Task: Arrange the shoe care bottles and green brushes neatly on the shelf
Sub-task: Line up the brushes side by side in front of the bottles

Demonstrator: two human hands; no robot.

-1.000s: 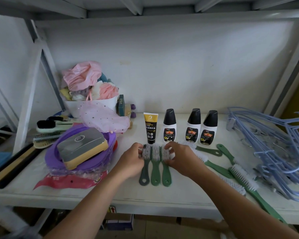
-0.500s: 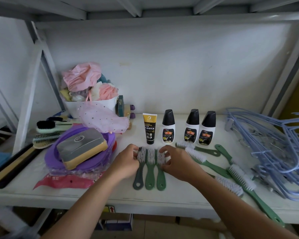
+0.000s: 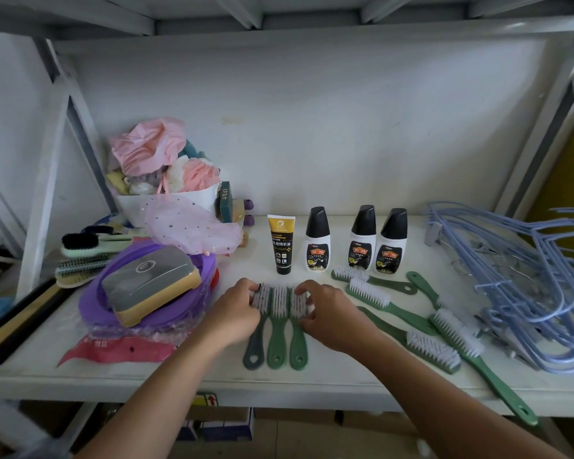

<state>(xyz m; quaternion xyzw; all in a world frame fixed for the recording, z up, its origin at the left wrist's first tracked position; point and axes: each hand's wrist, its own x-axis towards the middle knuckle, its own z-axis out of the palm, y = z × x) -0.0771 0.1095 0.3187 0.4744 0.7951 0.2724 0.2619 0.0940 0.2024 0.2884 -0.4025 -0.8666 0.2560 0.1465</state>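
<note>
Both hands, left (image 3: 236, 314) and right (image 3: 328, 313), grip clamped on three brushes (image 3: 277, 326); tube (image 3: 281, 244) reads "LEATHER".

labels on bottles (image 3: 362, 255) too small to read | hangers (image 3: 524, 279) cut off at right edge | left hand (image 3: 232, 314) hides part of brush (image 3: 258, 326) bristles

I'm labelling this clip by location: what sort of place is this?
Probably a household-goods shop or stockroom: a white metal shelf holds several identical shoe care bottles, many matching green brushes and a heap of blue hangers.
</note>
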